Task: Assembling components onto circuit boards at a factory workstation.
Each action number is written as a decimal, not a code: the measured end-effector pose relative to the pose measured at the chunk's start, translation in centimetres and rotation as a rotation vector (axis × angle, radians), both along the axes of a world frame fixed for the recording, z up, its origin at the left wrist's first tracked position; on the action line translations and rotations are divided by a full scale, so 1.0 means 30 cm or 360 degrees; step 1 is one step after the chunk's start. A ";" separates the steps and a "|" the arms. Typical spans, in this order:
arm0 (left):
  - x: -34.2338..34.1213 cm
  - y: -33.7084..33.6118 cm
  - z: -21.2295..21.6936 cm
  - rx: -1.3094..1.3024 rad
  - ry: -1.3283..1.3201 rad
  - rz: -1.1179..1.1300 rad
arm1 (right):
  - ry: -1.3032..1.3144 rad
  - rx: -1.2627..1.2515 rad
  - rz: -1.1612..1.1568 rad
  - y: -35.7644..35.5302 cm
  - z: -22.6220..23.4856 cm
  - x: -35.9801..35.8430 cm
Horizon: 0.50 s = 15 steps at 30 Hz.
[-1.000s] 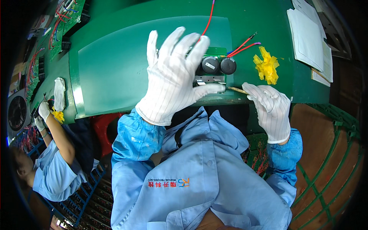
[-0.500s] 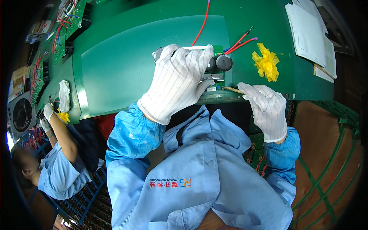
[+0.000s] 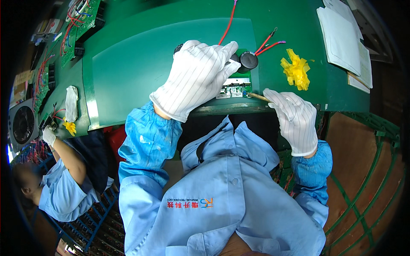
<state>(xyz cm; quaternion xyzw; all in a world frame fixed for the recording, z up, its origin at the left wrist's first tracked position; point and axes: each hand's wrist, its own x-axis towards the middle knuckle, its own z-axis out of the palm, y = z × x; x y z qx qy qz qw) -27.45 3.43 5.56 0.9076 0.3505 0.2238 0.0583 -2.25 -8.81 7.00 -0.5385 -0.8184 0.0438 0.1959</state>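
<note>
Left hand [image 3: 197,77] lies flat, gripping the circuit board [image 3: 232,88] at the green mat's [image 3: 128,64] near edge. Right hand [image 3: 294,117] pinches a thin brush [image 3: 256,96], lying crosswise, tip pointing left onto the board.

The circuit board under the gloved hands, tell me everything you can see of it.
The circuit board is a small green board lying flat at the near edge of the green mat. Only a strip shows, with white patches and tiny parts. A black round component stands at its far end, with red wires leading away. The left hand covers most of it; the right hand holds a thin stick to its edge.
</note>
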 end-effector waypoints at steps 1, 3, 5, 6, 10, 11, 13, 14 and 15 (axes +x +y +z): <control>0.003 0.004 0.002 -0.0025 0.0022 0.0019 | 0.0019 -0.0013 -0.0015 -0.002 -0.001 0.000; 0.007 0.014 0.008 -0.0075 0.0067 0.0057 | 0.0058 -0.0039 -0.0044 -0.004 -0.002 0.001; 0.003 0.028 -0.005 -0.0055 0.0010 0.0027 | 0.0076 -0.0011 -0.0018 0.002 0.004 -0.002; 0.000 0.032 -0.008 -0.0044 -0.0018 0.0013 | 0.0086 0.0003 -0.0003 0.006 0.007 -0.003; 0.002 0.025 0.005 -0.0058 0.0011 0.0042 | -0.0008 0.0085 0.0009 0.016 0.012 -0.004; 0.002 0.023 0.002 -0.0043 -0.0001 0.0044 | -0.0012 0.0034 -0.0010 0.014 0.024 -0.007; 0.001 0.021 0.001 -0.0028 -0.0024 0.0043 | -0.0013 -0.0010 -0.0023 0.019 0.034 -0.010; 0.002 0.021 0.003 -0.0027 -0.0036 0.0039 | -0.0011 -0.0004 -0.0017 0.022 0.035 -0.010; 0.002 0.022 0.004 -0.0027 -0.0048 0.0036 | -0.0008 0.0002 -0.0012 0.026 0.036 -0.010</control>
